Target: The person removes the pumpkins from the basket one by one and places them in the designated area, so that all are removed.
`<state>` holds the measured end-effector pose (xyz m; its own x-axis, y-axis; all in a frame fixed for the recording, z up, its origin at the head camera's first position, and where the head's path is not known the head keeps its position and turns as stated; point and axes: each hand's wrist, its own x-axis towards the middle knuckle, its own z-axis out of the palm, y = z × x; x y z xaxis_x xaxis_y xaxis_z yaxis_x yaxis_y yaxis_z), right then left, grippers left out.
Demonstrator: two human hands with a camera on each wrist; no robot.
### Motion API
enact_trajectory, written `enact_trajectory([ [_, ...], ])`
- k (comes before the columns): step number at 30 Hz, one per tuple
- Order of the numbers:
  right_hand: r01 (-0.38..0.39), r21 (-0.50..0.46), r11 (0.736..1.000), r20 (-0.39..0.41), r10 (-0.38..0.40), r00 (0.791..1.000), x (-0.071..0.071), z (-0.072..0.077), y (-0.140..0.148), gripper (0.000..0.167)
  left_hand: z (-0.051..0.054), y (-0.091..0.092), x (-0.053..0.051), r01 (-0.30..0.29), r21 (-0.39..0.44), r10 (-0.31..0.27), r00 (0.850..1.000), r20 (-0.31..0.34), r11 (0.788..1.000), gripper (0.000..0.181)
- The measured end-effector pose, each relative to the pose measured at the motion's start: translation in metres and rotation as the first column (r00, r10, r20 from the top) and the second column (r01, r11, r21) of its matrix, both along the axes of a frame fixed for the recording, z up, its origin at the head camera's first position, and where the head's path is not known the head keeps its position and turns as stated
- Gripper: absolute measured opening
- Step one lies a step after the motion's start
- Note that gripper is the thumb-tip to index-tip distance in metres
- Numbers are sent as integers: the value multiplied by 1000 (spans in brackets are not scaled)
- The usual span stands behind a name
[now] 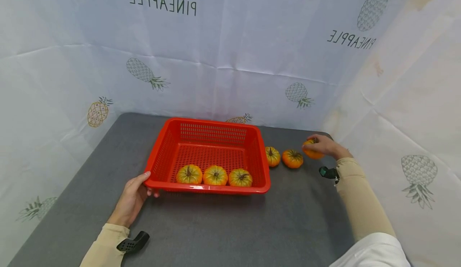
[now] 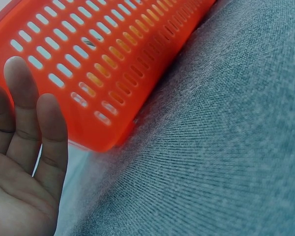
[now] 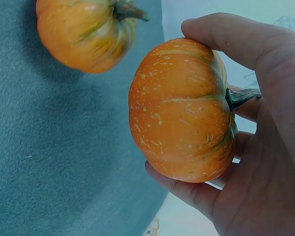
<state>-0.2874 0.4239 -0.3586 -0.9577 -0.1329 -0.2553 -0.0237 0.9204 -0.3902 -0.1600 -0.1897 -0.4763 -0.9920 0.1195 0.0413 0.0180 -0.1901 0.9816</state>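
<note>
A red plastic basket (image 1: 259, 189) has a row of three small orange-green pumpkins along its front side, the middle one (image 1: 215, 175) among them. At the basket's front left corner, my left hand (image 1: 131, 199) holds the rim, thumb on top and fingers against the outer wall (image 2: 69, 105). Off to the right, my right hand (image 1: 325, 143) grips another small pumpkin (image 3: 182, 113), thumb on one side and fingers on the other, its stem towards the palm. Two more pumpkins sit between the basket and this hand, one near the basket (image 1: 272, 157) and one further right (image 1: 292, 159).
Everything stands on a dark grey table (image 1: 216, 227). A white cloth (image 1: 230, 39) printed with pineapples hangs behind it and along both sides. The right hand is close to the table's far right corner.
</note>
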Motion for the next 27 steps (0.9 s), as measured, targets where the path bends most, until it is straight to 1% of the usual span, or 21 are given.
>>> enact_trajectory([
  [6, 4, -4, 1000, 42, -4, 999, 4, -3, 7, 66, 1, 0, 1, 24, 4, -24, 999, -22, 1000, 41],
  [10, 7, -9, 1000, 49, -6, 999, 5, -6, 10, 68, 0, -1, 1, 39, 9, -39, 999, -29, 999, 40],
  [14, 12, -3, 1000, 44, -12, 999, 6, -11, 13, 68, 1, -1, 1, 27, 1, -27, 999, -20, 1000, 41],
  [16, 12, 4, 1000, 42, -12, 999, 6, -15, 15, 69, 1, -1, 1, 31, -2, -31, 999, -24, 1000, 41],
  [20, 18, 13, 1000, 39, -18, 999, 6, -22, 16, 70, 1, 0, 2, 13, -8, -13, 1000, -18, 1000, 42],
  [23, 26, 9, 1000, 37, -26, 999, 5, -26, 17, 71, 1, 1, 2, -5, -14, 5, 1000, -3, 1000, 42],
  [27, 24, 14, 1000, 34, -25, 999, 4, -29, 18, 71, 1, 1, 1, -14, -19, 14, 1000, 18, 1000, 43],
])
